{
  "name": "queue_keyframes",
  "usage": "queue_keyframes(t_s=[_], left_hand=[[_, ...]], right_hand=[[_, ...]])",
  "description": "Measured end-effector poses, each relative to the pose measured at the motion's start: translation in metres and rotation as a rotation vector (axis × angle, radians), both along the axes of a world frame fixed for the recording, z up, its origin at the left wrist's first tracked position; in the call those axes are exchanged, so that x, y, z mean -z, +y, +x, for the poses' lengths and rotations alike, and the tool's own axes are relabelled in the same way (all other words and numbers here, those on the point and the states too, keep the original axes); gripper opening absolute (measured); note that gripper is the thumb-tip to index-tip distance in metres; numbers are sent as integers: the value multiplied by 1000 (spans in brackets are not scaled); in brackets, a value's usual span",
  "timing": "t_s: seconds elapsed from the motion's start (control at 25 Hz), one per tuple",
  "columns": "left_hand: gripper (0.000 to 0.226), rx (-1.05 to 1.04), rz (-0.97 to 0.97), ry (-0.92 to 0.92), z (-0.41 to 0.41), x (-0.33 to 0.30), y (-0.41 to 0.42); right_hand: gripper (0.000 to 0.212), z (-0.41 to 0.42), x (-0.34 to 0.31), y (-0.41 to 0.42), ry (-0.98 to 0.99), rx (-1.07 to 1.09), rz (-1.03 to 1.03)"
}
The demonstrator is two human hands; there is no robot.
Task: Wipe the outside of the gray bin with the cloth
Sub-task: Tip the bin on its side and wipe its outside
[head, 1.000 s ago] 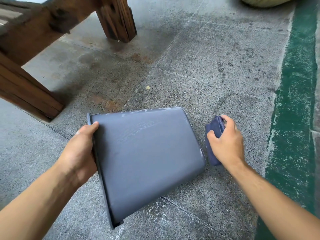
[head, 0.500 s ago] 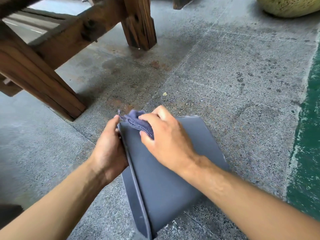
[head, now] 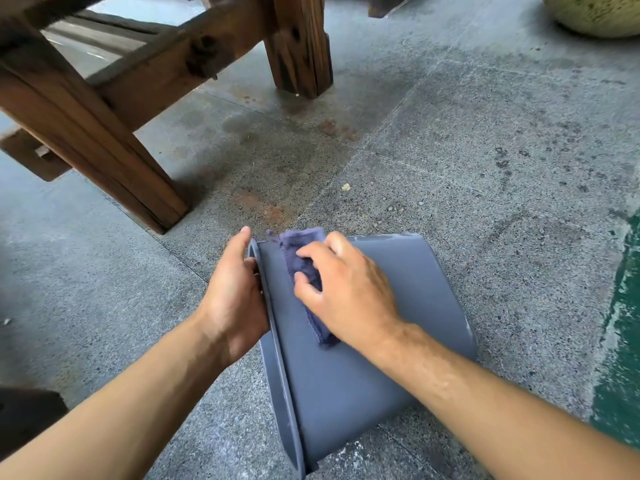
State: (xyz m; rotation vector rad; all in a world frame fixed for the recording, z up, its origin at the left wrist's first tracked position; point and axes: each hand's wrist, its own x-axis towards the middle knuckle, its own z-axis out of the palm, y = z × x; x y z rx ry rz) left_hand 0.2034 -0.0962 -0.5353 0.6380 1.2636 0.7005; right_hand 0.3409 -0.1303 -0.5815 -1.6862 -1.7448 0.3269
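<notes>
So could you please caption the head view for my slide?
Left hand steadies the tipped gray bin while right hand presses the blue cloth on its side.

Slate-gray bin [head: 363, 368], plain and unpatterned, with a cloth [head: 304, 268] of dusky blue-purple on it. Speckled gray floor [head: 485, 168] with rusty orange stains, a worn green painted strip [head: 620, 341] flecked pale, dark brown grained wooden bench [head: 138, 81], and a mottled yellow-green round object [head: 595, 12].

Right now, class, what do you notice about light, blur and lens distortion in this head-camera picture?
Head view: soft, even daylight with no hard shadows; faint sheen on the gray bin; wide-angle bending stretches both forearms at the lower corners; the right hand on the cloth and the left hand look sharp.
</notes>
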Motion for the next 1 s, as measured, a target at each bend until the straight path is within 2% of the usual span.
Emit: queue_keyframes(t_s=[0.2, 0.32, 0.48, 0.6, 0.8, 1.0], left_hand=[[75, -29, -4, 146, -2, 7, 3], [67, -16, -20, 126, -6, 13, 7], [58, -19, -141, 39, -9, 17, 9], [41, -22, -156, 33, -9, 17, 9], [22, -70, -118, 60, -10, 21, 8], [28, -96, -153, 27, -12, 21, 9]], right_hand=[[26, 42, 21, 9, 80, 123, -79], [28, 67, 35, 12, 72, 215, -159], [32, 100, 40, 18, 107, 318, -451], [34, 119, 43, 20, 127, 344, -603], [27, 143, 48, 19, 39, 371, -743], [34, 159, 66, 0, 13, 487, -798]])
